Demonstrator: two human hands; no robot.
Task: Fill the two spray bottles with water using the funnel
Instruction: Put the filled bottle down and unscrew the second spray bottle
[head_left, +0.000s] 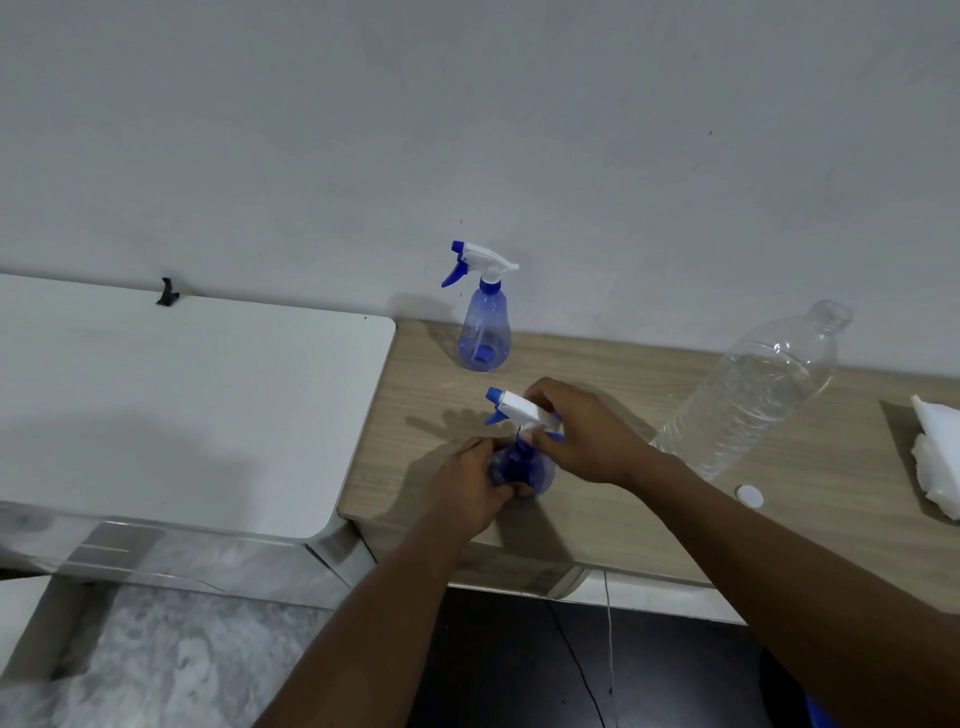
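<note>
A blue spray bottle (524, 465) stands near the front of the wooden table (415, 415). My left hand (470, 488) grips its body. My right hand (582, 431) grips its white and blue spray head (519, 405) at the neck. A second blue spray bottle (484, 332) with its spray head on stands upright at the back by the wall. To the right, a large clear water bottle (753, 395) stands open, partly filled, with its white cap (749, 497) lying beside it. No funnel is plainly in view.
A white table (182, 405) adjoins the wooden one on the left, with a small black clip (167, 293) at its back edge. White crumpled material (935, 457) lies at the far right. A thin cable (609, 639) hangs below the table front.
</note>
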